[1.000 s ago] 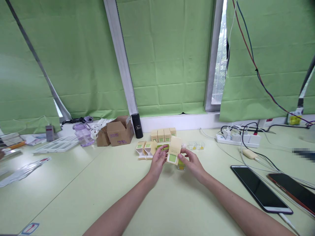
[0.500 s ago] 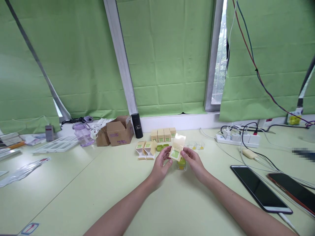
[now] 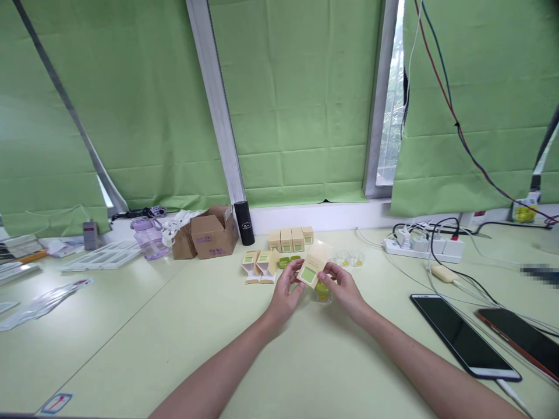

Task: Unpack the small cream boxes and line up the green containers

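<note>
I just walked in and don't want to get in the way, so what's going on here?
A person at the table holds a small tan carton with a green panel between their left hand and right hand. Just below it in view is a clear container with green on top. Two open cartons stand to the left, a row of cartons stands farther back, and clear containers with yellow inside sit beyond the right hand.
</note>
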{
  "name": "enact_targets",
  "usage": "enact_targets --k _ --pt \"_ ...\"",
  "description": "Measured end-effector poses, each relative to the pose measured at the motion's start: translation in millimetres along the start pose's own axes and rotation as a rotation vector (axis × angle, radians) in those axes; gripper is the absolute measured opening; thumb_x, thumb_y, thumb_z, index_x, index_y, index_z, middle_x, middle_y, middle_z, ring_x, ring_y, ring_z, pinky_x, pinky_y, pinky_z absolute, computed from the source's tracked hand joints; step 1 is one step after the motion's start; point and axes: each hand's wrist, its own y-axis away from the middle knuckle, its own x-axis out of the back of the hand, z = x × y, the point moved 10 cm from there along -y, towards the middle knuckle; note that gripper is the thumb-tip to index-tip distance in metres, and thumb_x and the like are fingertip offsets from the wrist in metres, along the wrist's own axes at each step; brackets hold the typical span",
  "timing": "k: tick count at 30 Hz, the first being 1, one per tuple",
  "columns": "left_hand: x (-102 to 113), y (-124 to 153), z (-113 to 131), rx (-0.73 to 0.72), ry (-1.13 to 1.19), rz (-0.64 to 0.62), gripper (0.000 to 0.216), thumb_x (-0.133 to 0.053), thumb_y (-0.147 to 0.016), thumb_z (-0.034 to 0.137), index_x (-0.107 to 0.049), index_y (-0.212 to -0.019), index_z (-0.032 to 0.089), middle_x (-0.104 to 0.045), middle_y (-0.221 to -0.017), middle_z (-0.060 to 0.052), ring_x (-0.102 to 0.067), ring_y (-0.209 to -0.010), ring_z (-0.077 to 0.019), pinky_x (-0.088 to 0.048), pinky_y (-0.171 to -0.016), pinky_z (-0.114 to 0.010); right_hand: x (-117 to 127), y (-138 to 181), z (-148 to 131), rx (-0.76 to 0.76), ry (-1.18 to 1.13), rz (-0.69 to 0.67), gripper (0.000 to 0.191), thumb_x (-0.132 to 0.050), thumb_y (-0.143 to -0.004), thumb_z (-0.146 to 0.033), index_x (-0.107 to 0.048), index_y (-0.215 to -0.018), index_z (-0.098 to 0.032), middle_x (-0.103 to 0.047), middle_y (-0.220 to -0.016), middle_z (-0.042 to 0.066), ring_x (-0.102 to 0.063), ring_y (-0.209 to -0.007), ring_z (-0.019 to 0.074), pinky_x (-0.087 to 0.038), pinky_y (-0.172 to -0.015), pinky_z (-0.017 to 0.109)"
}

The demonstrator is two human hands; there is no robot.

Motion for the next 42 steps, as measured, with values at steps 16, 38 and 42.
enact_targets --k 16,38,42 --pt "-1 0 10 -0.047 -0.048 0.011 0.044 -0.070 -0.084 0.019 -0.062 -0.127 0.022 -0.066 -0.127 -0.011 -0.060 -0.124 -0.0286 -0.046 -0.107 -0.040 -5 6 -9 -0.017 -0.125 -0.025 0.056 -0.073 -0.081 -0.069 -0.067 -0.111 -0.022 -0.077 -0.101 0.010 -0.070 -0.104 0.0302 -0.055 -0.089 0.040" --pt "12 6 1 -0.049 -0.312 0.120 0.033 -0.064 -0.097 0.039 -0.064 -0.127 0.025 -0.069 -0.126 -0.011 -0.060 -0.119 -0.0290 -0.046 -0.102 -0.039 -2 4 -9 -0.101 -0.334 0.016 0.062 -0.079 -0.070 -0.077 -0.069 -0.100 -0.023 -0.080 -0.104 0.012 -0.073 -0.106 0.0344 -0.055 -0.096 0.046" --pt "12 7 3 -0.058 -0.374 0.101 0.035 -0.051 -0.104 0.045 -0.064 -0.130 0.024 -0.069 -0.129 -0.011 -0.062 -0.121 -0.0298 -0.045 -0.106 -0.042 -1 5 -6 -0.127 -0.368 0.032 0.061 -0.081 -0.069 -0.076 -0.069 -0.098 -0.023 -0.081 -0.102 0.012 -0.074 -0.105 0.0337 -0.056 -0.094 0.044"
